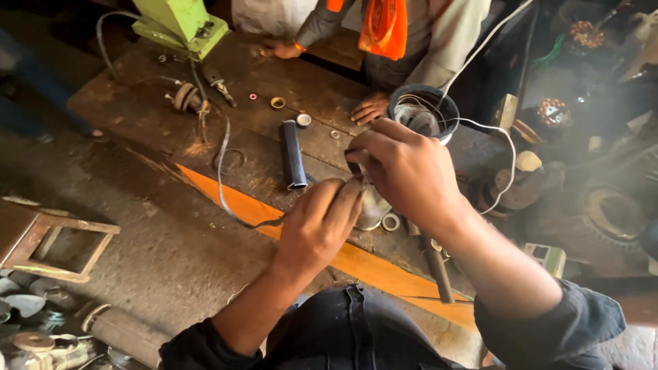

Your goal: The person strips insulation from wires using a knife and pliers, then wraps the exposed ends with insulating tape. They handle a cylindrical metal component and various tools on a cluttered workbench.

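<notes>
Over workbench, right hand pinching metal piece

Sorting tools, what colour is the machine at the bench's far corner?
Light green machine, clearest in the head view.

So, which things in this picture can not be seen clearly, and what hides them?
- Head view: the small part between the left hand and the right hand is covered by the fingers; its kind cannot be told.
- The metal disc is mostly behind both hands.
- The other person across the workbench is cut off by the top edge.
- The green machine is also cut off by the top edge.
- The right side is hazy; the parts there blur.
</notes>
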